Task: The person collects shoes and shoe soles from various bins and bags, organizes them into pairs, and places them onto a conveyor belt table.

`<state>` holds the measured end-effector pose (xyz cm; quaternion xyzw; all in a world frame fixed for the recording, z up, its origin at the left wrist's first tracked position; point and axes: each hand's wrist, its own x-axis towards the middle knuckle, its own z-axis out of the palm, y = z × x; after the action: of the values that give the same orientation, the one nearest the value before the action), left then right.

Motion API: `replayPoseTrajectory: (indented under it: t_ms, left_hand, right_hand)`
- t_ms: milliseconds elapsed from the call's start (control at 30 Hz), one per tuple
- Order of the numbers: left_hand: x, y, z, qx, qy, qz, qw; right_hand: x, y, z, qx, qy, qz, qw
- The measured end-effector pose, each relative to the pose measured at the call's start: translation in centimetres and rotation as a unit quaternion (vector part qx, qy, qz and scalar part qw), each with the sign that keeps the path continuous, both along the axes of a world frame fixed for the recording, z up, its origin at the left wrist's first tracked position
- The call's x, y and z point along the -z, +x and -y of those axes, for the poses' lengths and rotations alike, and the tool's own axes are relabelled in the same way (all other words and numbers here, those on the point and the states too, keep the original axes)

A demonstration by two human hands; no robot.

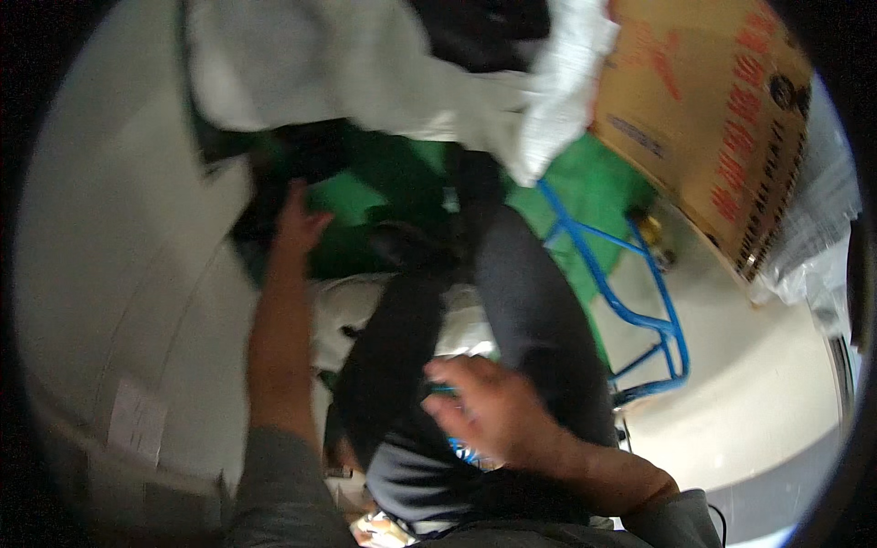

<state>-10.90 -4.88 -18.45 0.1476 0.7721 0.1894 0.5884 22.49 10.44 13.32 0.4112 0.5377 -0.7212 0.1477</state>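
My left hand [300,224] reaches forward at the left, thumb apart from the fingers. Its fingertips are close to a dark, crumpled cloth-like thing [315,151] over a green sheet [352,196]; whether they touch it, blur hides. In front of my lap my right hand [493,406] is curled. A small teal thing [440,388] shows between its thumb and fingers, too little of it to name. Beyond my left hand a large white woven sack [365,73] spreads across the top, with black fabric [484,32] at its mouth.
A blue tubular metal frame [630,315] lies right of my dark-trousered legs [539,292]. Behind it leans a large brown cardboard box [703,110] with red print, beside clear plastic wrapping [813,265]. A pale wall-like surface [137,237] curves along the left.
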Motion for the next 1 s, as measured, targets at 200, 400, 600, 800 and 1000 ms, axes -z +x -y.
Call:
replayPoseTrajectory:
  t_ms: [200, 400, 600, 800, 1000]
  left_hand:
    - [6.2, -1.8, -5.7, -0.510, -0.145, 0.069, 0.845]
    - [11.6, -4.1, -4.0, -0.502, -0.120, 0.135, 0.846]
    - [10.3, -9.3, 3.3, -0.336, 0.019, 0.399, 0.853]
    - [-0.8, 5.8, -1.4, -0.316, -0.114, 0.146, 0.931]
    - [-20.2, 13.0, -8.6, -0.328, -0.014, 0.123, 0.936]
  right_hand:
    - [-0.4, -0.9, -0.7, -0.035, -0.050, 0.006, 0.998]
    - [0.0, -0.4, -0.3, 0.021, 0.001, -0.019, 1.000]
    - [-0.4, -1.2, -0.2, 0.036, -0.022, -0.040, 0.998]
    - [0.5, -0.7, 1.9, 0.060, 0.021, 0.061, 0.996]
    - [1.4, -0.9, 3.6, 0.087, 0.239, 0.093, 0.963]
